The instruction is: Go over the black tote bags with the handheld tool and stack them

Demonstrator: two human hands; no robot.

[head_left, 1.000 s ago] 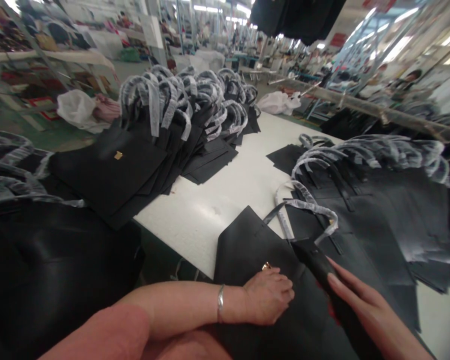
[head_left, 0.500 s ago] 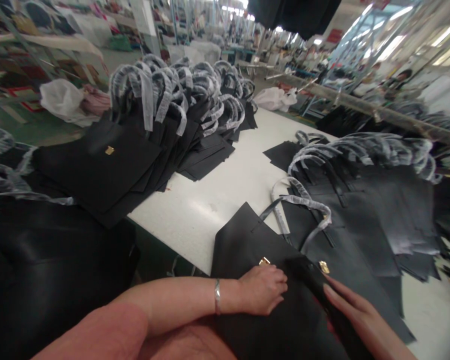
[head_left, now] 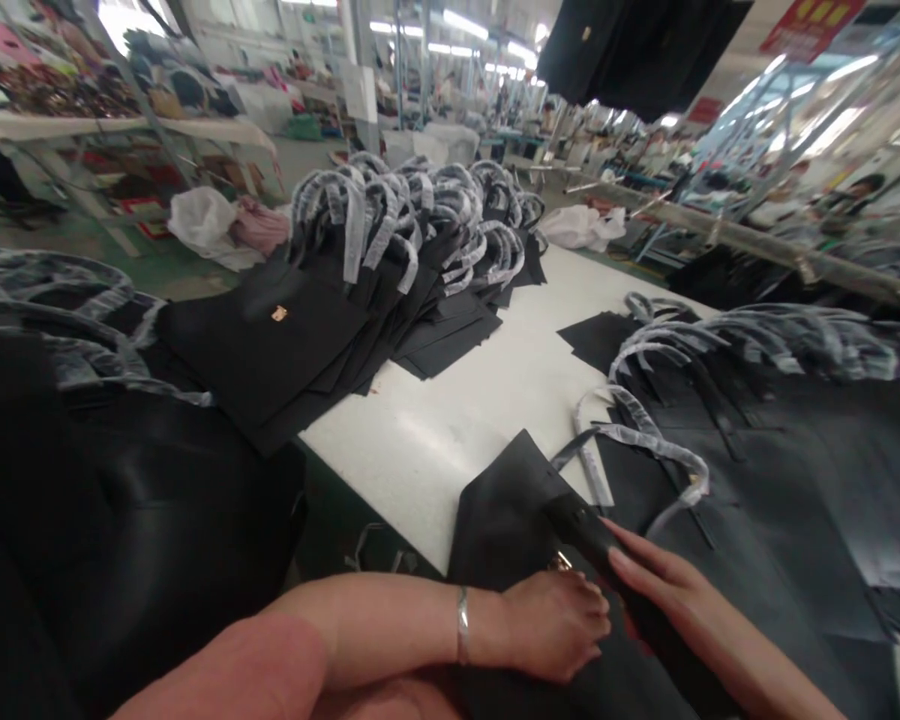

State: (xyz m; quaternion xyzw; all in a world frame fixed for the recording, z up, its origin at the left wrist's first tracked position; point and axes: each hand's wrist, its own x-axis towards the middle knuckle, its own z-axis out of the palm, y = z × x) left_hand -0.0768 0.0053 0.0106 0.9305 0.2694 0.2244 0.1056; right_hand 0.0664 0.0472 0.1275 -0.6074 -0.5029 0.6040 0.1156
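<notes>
Black strip in right hand, smooth panel under left hand.

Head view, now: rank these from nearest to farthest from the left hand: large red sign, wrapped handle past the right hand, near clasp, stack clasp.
1. Near clasp: right at the left hand.
2. Wrapped handle: just past the right hand.
3. Stack clasp: on the left stack.
4. Red sign: far background, upper right.

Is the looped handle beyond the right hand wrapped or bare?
Mostly wrapped: crinkled whitish film covers the looped handle, while a black stretch near the bag looks bare.
</notes>
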